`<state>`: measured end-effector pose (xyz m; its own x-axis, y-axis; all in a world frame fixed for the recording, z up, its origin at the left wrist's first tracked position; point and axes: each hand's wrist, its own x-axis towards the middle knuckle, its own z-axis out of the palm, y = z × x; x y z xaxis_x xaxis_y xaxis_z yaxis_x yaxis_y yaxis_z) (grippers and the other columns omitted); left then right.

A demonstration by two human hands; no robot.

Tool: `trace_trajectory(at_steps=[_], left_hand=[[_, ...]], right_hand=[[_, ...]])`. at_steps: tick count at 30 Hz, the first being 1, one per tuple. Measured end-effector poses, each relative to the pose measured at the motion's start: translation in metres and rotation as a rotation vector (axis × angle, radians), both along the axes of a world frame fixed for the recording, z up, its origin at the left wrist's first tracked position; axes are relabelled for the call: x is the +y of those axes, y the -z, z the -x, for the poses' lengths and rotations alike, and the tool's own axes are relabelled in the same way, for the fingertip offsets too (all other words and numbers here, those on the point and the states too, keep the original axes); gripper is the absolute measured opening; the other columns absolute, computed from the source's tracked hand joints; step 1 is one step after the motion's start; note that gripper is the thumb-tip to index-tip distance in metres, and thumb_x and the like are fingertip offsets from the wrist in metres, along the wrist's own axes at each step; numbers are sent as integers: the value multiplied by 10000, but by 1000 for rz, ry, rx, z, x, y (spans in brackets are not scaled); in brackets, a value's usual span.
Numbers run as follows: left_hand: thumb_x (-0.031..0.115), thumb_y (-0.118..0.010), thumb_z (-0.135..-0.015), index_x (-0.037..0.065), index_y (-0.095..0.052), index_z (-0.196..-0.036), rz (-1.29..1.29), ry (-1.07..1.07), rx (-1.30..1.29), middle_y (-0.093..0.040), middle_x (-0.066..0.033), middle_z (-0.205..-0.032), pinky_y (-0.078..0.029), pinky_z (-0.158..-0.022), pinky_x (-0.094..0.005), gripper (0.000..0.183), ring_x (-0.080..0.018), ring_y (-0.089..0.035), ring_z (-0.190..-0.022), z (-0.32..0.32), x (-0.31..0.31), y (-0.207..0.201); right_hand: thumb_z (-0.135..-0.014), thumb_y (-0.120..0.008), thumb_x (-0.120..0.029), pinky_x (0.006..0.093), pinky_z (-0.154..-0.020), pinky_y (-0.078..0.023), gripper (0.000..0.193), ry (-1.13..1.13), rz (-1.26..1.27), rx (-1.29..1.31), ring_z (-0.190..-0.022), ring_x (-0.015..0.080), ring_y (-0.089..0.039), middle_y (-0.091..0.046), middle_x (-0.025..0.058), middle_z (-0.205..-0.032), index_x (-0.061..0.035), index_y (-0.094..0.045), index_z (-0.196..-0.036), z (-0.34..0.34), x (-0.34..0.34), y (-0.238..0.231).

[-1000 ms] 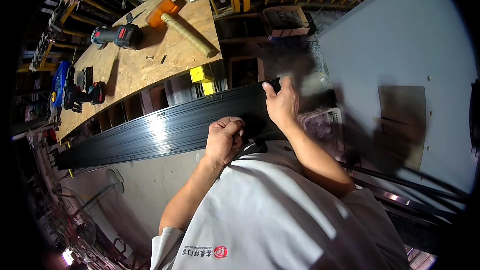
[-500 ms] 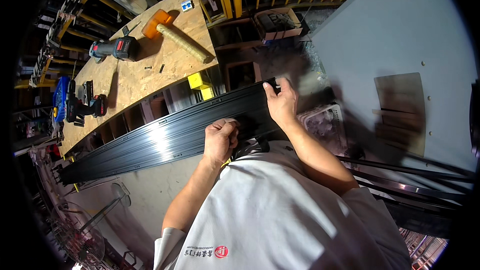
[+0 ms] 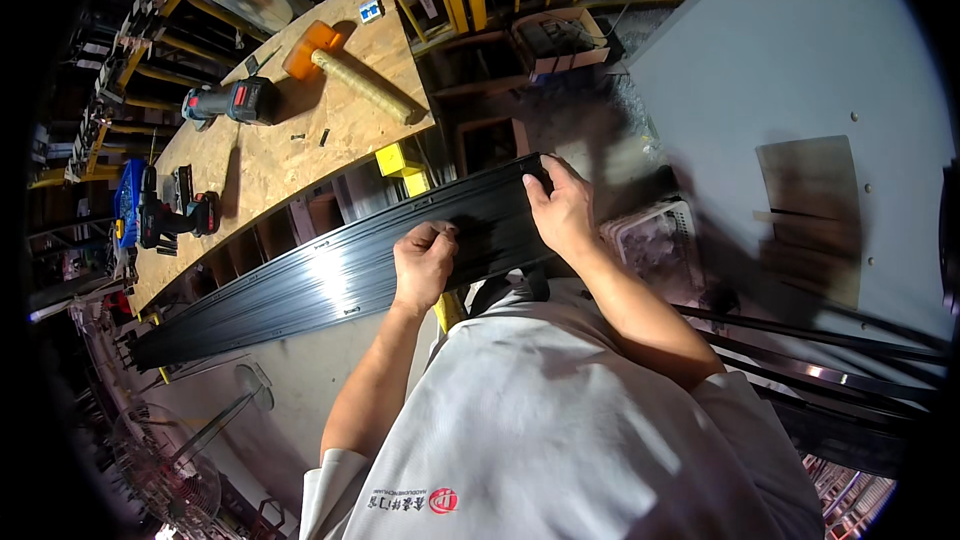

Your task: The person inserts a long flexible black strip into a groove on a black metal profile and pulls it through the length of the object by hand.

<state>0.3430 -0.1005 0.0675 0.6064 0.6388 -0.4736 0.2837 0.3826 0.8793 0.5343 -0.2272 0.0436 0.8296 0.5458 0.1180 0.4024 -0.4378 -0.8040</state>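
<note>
Where the wearer's pale grey cotton shirt (image 3: 560, 420) fills the lower middle of the frame, the dark, ribbed profile (image 3: 330, 275) lies just beyond it, running from the centre down to the far left. The right hand (image 3: 560, 202) is closed over the profile's right end, thumb on the ribbed face and fingers at the corner, probably to keep it steady. The left hand (image 3: 424, 262) is curled almost into a fist above the face; whether anything sits between its fingertips cannot be told. Long, straight grooves and small slots line the profile, whose smooth, metal-like surface throws back a white glare. Yellow blocks (image 3: 398, 160) stand at its upper edge, perhaps as part of a support. Farther up, a coarse chipboard tabletop (image 3: 285, 165) carries a mallet (image 3: 350, 79) with a translucent orange head and a wrapped handle, a grey-and-red power tool (image 3: 230, 102) and a black drill (image 3: 165, 212), apparently parked within reach. A cardboard box (image 3: 575, 62) sits beyond, upper centre.
</note>
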Motion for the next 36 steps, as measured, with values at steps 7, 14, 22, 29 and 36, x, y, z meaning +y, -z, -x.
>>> trace_trajectory(at_steps=[7,14,22,29,36], left_hand=[[129,-603,-981,-27,-650,-960,-60,19,18,-579,-28,-693,-389,-459,-227,164,-77,-475,-508,-1,-4,0],[121,-608,-959,-28,-666,-952,-81,29,17,-595,0,-697,-361,-475,-210,160,-47,-454,-523,-2,-6,-1],[136,-602,-966,-24,-657,-957,-129,97,31,-573,-11,-690,-370,-462,-218,169,-63,-455,-513,-5,-7,6],[164,-580,-983,-19,-661,-967,-112,46,68,-576,-23,-676,-357,-440,-228,201,-72,-457,-491,-13,-7,-5],[275,-404,-1040,-19,-655,-1021,493,-149,-31,-656,-88,-781,-374,-422,-241,387,-113,-499,-506,-40,-79,-57]], right_hand=[[-919,-633,-150,434,-1004,-487,330,-50,78,-114,-1113,420,-624,-660,280,-1168,67,-654,-1167,0,0,-7],[-928,-571,-95,410,-969,-514,299,-41,76,119,-1099,410,-647,-668,267,-1175,56,-670,-1166,-11,-8,-8],[-880,-546,-12,427,-935,-525,264,-242,-44,-151,-1072,428,-630,-656,265,-1155,80,-648,-1104,-27,-16,-2],[-894,-537,-16,454,-932,-518,230,-245,-73,-18,-1085,433,-616,-635,262,-1173,63,-633,-1088,-37,-22,-16],[-836,-749,-104,473,-991,-459,225,-502,-94,328,-1215,415,-559,-582,250,-1317,-11,-634,-1005,51,-65,-79]])
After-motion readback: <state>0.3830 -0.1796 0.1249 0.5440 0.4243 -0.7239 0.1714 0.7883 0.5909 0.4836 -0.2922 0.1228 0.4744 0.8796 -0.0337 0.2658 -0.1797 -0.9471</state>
